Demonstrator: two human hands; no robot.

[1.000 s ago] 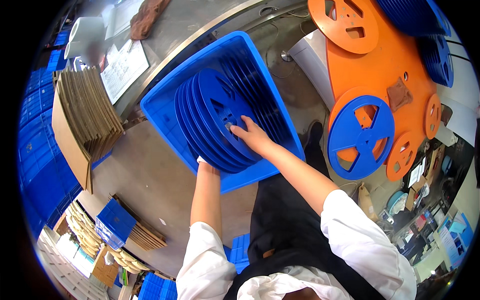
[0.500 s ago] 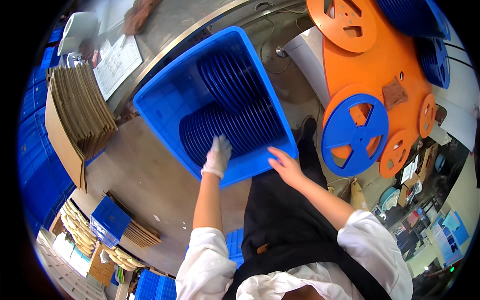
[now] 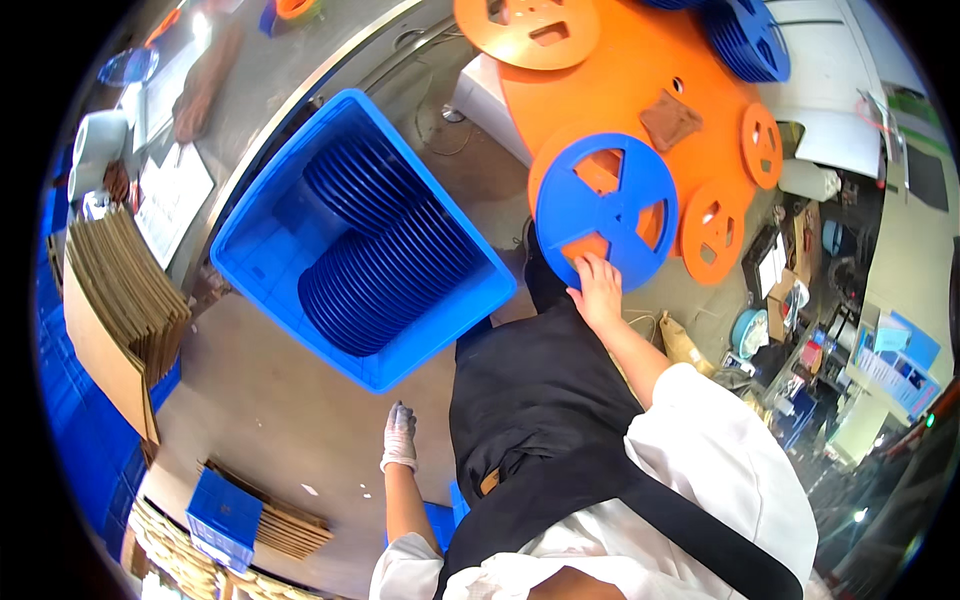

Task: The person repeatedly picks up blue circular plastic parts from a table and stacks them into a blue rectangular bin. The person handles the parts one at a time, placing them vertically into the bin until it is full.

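My right hand [image 3: 599, 292] is bare and bends over the lower rim of a blue spoked reel [image 3: 606, 208]. Its fingertips reach a window in that reel, with the thumb by the outer edge. The reel lies on an orange round-topped surface [image 3: 640, 80]. My left hand [image 3: 399, 438], in a whitish glove, hangs low over the floor with its fingers stretched out and nothing in them. Above it stands a blue bin [image 3: 262, 290] holding two rows of dark blue discs [image 3: 390, 275], set on edge.
Orange reels [image 3: 713, 232] lie around the blue one, with a brown cloth [image 3: 670, 121] among them. More blue reels [image 3: 748, 42] are stacked at the far right. Cardboard sheets [image 3: 125, 295] stand at left beside a metal table [image 3: 262, 70]. A blue crate [image 3: 222, 515] sits on the floor.
My right hand has gone from beside the bin to the blue reel's rim. My left hand has come out of the bin and dropped toward me. The view has shifted right.
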